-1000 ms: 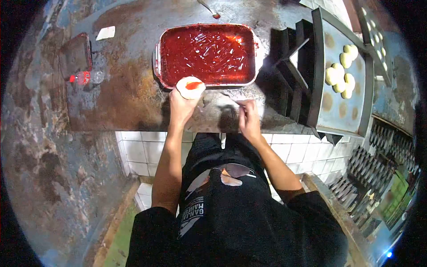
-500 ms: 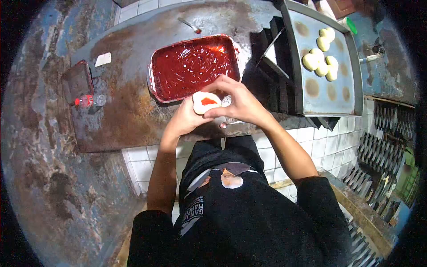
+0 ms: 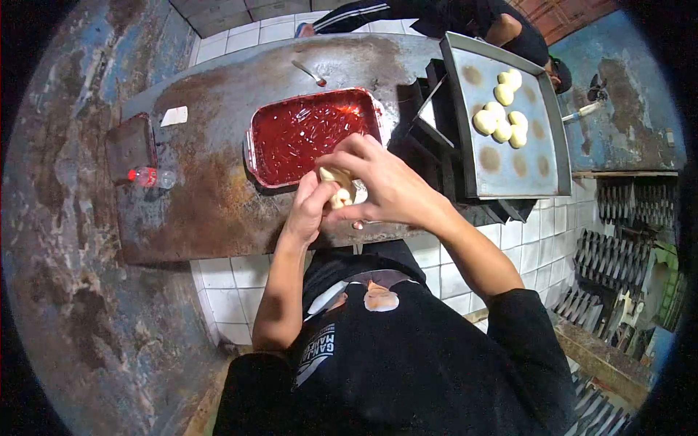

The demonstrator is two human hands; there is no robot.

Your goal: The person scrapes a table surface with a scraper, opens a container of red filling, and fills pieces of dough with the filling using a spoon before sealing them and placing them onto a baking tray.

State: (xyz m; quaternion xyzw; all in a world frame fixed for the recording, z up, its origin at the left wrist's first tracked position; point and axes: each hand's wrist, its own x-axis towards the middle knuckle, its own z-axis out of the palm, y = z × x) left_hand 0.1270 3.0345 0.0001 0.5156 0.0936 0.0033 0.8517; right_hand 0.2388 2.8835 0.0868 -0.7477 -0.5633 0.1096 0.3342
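A pale piece of dough (image 3: 342, 195) is folded up between my two hands, just in front of the red-filled pan. My left hand (image 3: 307, 211) is closed around its left side, with the thumb pressing on the dough. The fingers of my right hand (image 3: 382, 182) curl over the top and right side of the dough, thumb underneath. No red filling shows in the dough now, and its far side is hidden by my fingers. Behind my hands lies the rectangular metal pan (image 3: 249, 149) holding glossy red filling (image 3: 313, 134).
On the right, a large baking tray (image 3: 502, 185) with several dough balls (image 3: 502, 131) rests on a dark stand (image 3: 436, 142). A spoon (image 3: 309, 73) lies behind the pan. At left are a bottle (image 3: 151, 177), a white card (image 3: 174, 116) and a dark tray (image 3: 132, 144). Another person (image 3: 436, 16) is beyond the table.
The dough, earlier opened flat with a red patch showing, is now folded with its edges gathered. My left thumb has moved onto it. The view has shifted, bringing another person into sight.
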